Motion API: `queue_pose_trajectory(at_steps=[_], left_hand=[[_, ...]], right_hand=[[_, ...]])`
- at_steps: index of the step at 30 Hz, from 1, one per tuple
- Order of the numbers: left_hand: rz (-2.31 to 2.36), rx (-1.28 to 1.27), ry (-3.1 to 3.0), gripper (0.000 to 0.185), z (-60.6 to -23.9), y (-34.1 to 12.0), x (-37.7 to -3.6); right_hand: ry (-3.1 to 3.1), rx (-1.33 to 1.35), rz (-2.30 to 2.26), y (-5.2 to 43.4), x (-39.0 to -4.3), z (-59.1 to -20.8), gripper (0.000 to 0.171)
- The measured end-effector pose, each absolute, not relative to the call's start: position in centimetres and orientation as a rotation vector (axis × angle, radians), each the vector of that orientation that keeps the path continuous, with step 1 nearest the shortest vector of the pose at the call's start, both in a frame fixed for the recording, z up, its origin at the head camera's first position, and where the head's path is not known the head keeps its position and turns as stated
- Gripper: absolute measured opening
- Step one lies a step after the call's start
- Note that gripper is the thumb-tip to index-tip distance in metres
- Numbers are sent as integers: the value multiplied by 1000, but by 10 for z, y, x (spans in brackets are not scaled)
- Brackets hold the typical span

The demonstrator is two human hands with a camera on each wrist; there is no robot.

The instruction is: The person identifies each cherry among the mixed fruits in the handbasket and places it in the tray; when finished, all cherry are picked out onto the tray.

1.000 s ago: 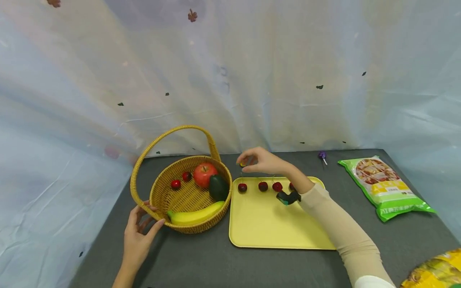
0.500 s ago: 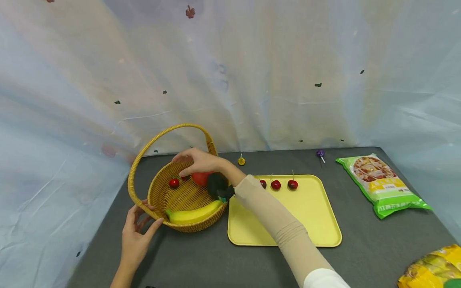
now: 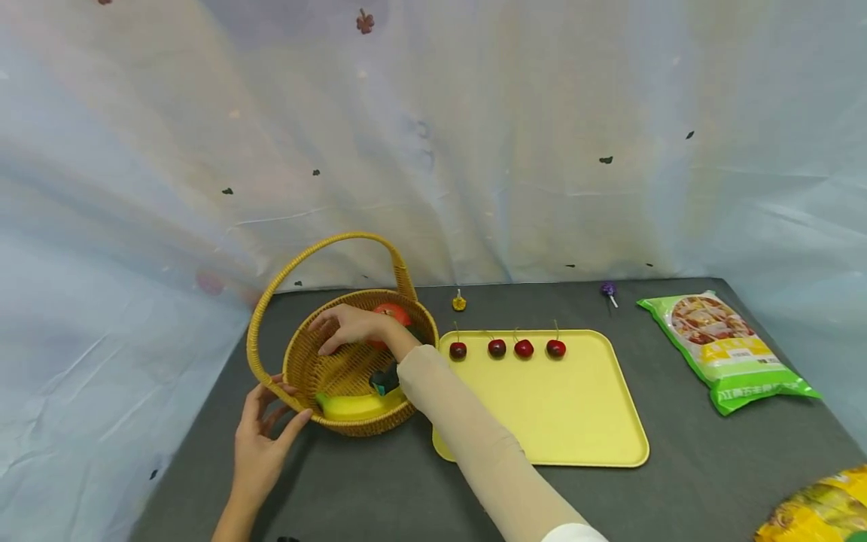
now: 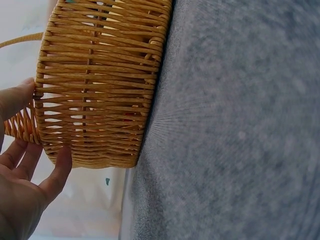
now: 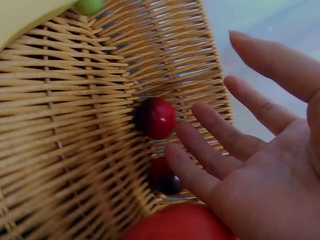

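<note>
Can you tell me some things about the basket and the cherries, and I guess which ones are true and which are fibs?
1. Four cherries sit in a row on the yellow tray. True.
2. The right hand is pinching a cherry. False: its fingers are spread open just beside two cherries in the basket, holding nothing.
3. The left hand touches the outside of the basket. True.
4. The banana lies on the tray. False: it lies in the basket.
5. The green packet is inside the basket. False: it lies on the table, to the right of the tray.
</note>
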State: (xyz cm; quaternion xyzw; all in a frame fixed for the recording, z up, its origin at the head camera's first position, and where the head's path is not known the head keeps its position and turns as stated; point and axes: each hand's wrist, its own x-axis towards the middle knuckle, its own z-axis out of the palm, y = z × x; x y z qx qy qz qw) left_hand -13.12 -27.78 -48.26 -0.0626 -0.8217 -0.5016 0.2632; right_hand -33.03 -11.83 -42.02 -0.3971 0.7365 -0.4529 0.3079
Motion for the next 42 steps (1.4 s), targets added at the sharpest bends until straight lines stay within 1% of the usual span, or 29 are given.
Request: queue_pose_trajectory(at_steps=[8, 15, 20, 26, 29, 33, 36, 42], left_hand=[[-1348, -160, -2222, 73, -482, -277, -131], [-1375, -164, -2220, 71, -482, -277, -130], [-1365, -147, -2230, 69, -481, -277, -128], [-1361, -146, -2234, 69, -481, -278, -127], [-1359, -141, -2232, 69, -481, -278, -127], [-1355, -142, -2230, 68, -481, -278, -127], [-1358, -152, -2226, 68, -482, -279, -129], [-1358, -148, -2224, 70, -483, -278, -129]], right_hand=[[2008, -1061, -1073, -124, -326, -428, 51], [1991, -1067, -942, -128, -324, -433, 48], [2014, -1082, -884, -131, -322, -437, 42], [2022, -1091, -802, -131, -317, -436, 24], [2002, -1075, -803, -131, -317, -437, 19], [1949, -1068, -894, -128, -320, -434, 22], [1891, -1128, -983, -120, -323, -424, 26], [1852, -1320, -1126, -80, -324, -403, 29]])
